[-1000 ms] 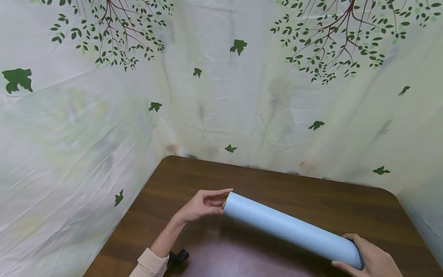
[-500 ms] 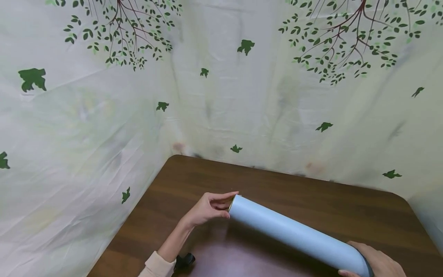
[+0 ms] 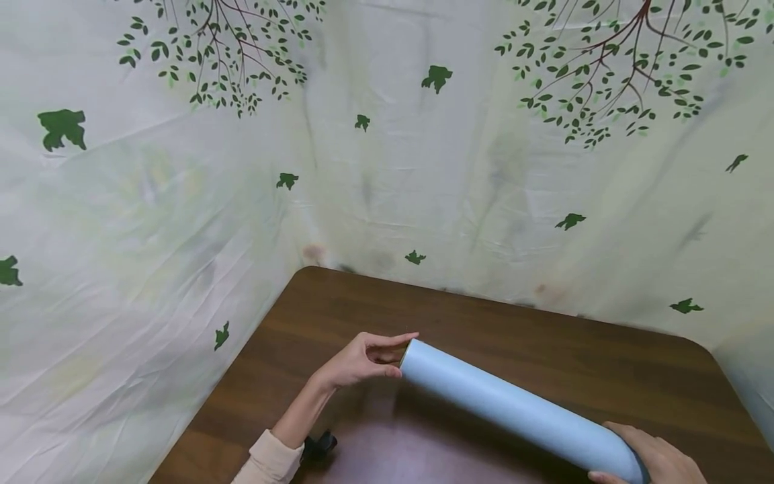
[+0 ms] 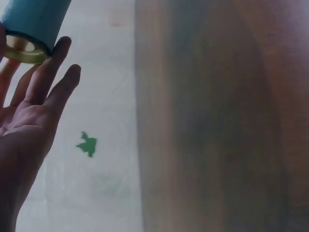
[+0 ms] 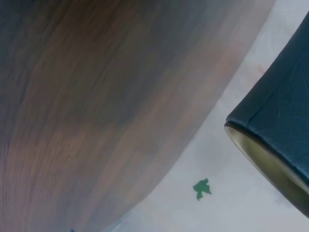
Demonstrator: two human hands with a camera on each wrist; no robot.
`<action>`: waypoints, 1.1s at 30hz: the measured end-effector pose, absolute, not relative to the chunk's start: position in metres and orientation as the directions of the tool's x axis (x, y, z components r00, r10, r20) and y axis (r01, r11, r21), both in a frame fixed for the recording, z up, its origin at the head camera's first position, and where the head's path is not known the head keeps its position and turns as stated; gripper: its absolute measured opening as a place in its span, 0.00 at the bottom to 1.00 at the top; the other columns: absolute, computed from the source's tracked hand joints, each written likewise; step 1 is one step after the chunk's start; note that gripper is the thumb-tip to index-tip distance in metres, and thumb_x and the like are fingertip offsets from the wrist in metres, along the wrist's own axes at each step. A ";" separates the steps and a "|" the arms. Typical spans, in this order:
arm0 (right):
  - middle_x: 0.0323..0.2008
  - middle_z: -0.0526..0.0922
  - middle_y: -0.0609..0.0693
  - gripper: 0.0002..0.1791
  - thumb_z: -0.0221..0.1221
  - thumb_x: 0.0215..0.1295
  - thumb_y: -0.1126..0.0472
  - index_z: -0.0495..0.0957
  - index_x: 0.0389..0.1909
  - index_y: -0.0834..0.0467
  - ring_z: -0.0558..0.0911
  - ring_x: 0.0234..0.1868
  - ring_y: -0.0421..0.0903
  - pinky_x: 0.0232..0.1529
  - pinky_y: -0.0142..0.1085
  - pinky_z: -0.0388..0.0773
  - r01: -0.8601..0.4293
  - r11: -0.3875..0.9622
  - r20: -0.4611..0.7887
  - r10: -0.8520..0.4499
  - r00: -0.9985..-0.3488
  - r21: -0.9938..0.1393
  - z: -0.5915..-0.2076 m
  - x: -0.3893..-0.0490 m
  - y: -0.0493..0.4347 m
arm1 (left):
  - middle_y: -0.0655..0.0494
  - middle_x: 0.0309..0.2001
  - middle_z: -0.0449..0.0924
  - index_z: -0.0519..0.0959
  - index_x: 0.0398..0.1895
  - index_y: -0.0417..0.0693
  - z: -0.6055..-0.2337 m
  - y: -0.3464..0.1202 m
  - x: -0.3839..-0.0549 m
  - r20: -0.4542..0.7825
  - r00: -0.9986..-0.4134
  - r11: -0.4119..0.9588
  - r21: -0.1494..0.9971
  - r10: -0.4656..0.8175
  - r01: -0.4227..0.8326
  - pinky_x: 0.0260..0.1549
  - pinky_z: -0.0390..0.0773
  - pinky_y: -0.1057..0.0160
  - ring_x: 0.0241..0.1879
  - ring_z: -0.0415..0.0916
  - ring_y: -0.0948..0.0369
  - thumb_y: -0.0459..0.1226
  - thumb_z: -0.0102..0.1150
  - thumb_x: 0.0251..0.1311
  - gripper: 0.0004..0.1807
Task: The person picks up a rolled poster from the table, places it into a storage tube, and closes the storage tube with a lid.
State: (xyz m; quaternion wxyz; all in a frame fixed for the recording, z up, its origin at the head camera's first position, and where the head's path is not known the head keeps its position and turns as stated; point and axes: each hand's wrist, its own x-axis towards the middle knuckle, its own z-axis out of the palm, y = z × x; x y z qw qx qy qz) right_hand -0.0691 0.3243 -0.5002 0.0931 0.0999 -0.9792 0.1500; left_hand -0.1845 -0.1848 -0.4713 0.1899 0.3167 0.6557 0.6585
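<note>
A light blue roll point(image 3: 520, 410) is held at a slant above the table, its right end nearer to me. At the left end my left hand point(image 3: 353, 363) pinches the rim, thumb below and index finger above. Other fingers lie by the end opening. The left wrist view shows the left hand point(image 4: 34, 111) with its fingers around the hollow end of the roll point(image 4: 38, 19). My right hand point(image 3: 662, 457) grips the right end, thumb below and fingers over the top. In the right wrist view a hollow end of the roll point(image 5: 285, 106) shows; that hand is out of sight.
A brown wooden table point(image 3: 338, 296) with rounded corners lies under the roll. Hanging cloth point(image 3: 387, 175) printed with leaves and branches closes off the back and sides. A black device point(image 3: 320, 445) sits by the left wrist, beside the cream sleeve point(image 3: 272, 457).
The roll's right end has come slightly down and nearer with my right hand. My head view has turned a little to the left. Both hands keep their hold.
</note>
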 end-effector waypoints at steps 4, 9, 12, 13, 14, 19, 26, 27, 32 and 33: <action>0.44 0.87 0.41 0.40 0.77 0.42 0.29 0.82 0.54 0.46 0.71 0.31 0.25 0.28 0.33 0.69 -0.212 0.941 0.172 -0.170 -0.970 -0.265 -0.497 -0.067 0.323 | 0.52 0.76 0.67 0.68 0.76 0.43 -0.481 -0.186 -0.182 0.137 -0.741 -0.037 0.988 0.657 0.149 0.60 0.80 0.61 0.70 0.74 0.56 0.30 0.68 0.65 0.36; 0.45 0.88 0.43 0.40 0.75 0.43 0.28 0.83 0.54 0.47 0.76 0.31 0.30 0.28 0.34 0.71 -0.222 0.943 0.143 -0.191 -0.971 -0.249 -0.494 -0.075 0.317 | 0.50 0.74 0.72 0.72 0.74 0.54 -0.485 -0.191 -0.182 0.129 -0.778 0.080 0.971 0.615 0.224 0.64 0.77 0.47 0.68 0.76 0.55 0.33 0.70 0.63 0.35; 0.46 0.88 0.44 0.40 0.75 0.44 0.29 0.83 0.55 0.49 0.79 0.33 0.33 0.29 0.36 0.72 -0.243 0.937 0.150 -0.210 -0.966 -0.249 -0.494 -0.079 0.313 | 0.50 0.69 0.78 0.75 0.72 0.57 -0.485 -0.193 -0.185 0.143 -0.797 0.164 0.943 0.587 0.290 0.63 0.77 0.44 0.64 0.80 0.57 0.35 0.73 0.60 0.35; 0.46 0.88 0.44 0.40 0.76 0.44 0.30 0.83 0.55 0.49 0.79 0.33 0.34 0.29 0.36 0.73 -0.248 0.935 0.157 -0.213 -0.964 -0.253 -0.494 -0.080 0.312 | 0.50 0.67 0.79 0.75 0.72 0.57 -0.485 -0.194 -0.185 0.146 -0.803 0.188 0.934 0.578 0.305 0.62 0.78 0.44 0.62 0.81 0.58 0.36 0.74 0.60 0.35; 0.47 0.88 0.44 0.40 0.76 0.44 0.30 0.83 0.55 0.49 0.79 0.34 0.34 0.30 0.36 0.73 -0.250 0.933 0.160 -0.214 -0.964 -0.260 -0.494 -0.081 0.311 | 0.51 0.65 0.80 0.75 0.72 0.57 -0.484 -0.194 -0.186 0.149 -0.805 0.203 0.927 0.574 0.316 0.61 0.78 0.44 0.60 0.81 0.58 0.36 0.75 0.59 0.35; 0.48 0.88 0.45 0.40 0.77 0.44 0.32 0.83 0.56 0.50 0.81 0.36 0.39 0.31 0.38 0.74 -0.295 0.914 0.233 -0.234 -0.944 -0.277 -0.495 -0.087 0.308 | 0.54 0.61 0.81 0.76 0.71 0.57 -0.481 -0.196 -0.189 0.140 -0.814 0.232 0.919 0.563 0.319 0.58 0.78 0.39 0.57 0.82 0.57 0.36 0.76 0.57 0.36; 0.45 0.89 0.43 0.40 0.81 0.39 0.36 0.84 0.54 0.50 0.79 0.36 0.32 0.31 0.36 0.74 -0.398 0.886 0.364 -0.299 -0.882 -0.237 -0.497 -0.090 0.310 | 0.51 0.60 0.81 0.75 0.72 0.54 -0.485 -0.198 -0.190 0.144 -0.788 0.233 0.910 0.599 0.343 0.58 0.78 0.37 0.58 0.83 0.56 0.34 0.75 0.58 0.37; 0.44 0.89 0.43 0.40 0.81 0.39 0.36 0.84 0.54 0.50 0.78 0.35 0.30 0.31 0.36 0.74 -0.394 0.887 0.358 -0.296 -0.885 -0.241 -0.497 -0.089 0.311 | 0.50 0.59 0.81 0.74 0.73 0.53 -0.486 -0.197 -0.189 0.149 -0.779 0.222 0.911 0.609 0.348 0.58 0.78 0.37 0.58 0.83 0.55 0.34 0.75 0.58 0.37; 0.45 0.88 0.42 0.39 0.79 0.42 0.34 0.85 0.55 0.49 0.76 0.35 0.32 0.31 0.35 0.72 -0.331 0.901 0.266 -0.258 -0.929 -0.282 -0.495 -0.088 0.313 | 0.48 0.57 0.81 0.74 0.73 0.51 -0.491 -0.196 -0.190 0.174 -0.759 0.201 0.906 0.627 0.373 0.58 0.78 0.37 0.57 0.84 0.50 0.37 0.75 0.59 0.37; 0.46 0.88 0.42 0.39 0.78 0.43 0.34 0.85 0.55 0.49 0.77 0.35 0.32 0.32 0.35 0.72 -0.320 0.903 0.249 -0.253 -0.935 -0.285 -0.495 -0.088 0.313 | 0.48 0.57 0.81 0.74 0.73 0.51 -0.491 -0.196 -0.189 0.173 -0.760 0.201 0.906 0.626 0.372 0.58 0.79 0.38 0.57 0.84 0.50 0.37 0.75 0.59 0.37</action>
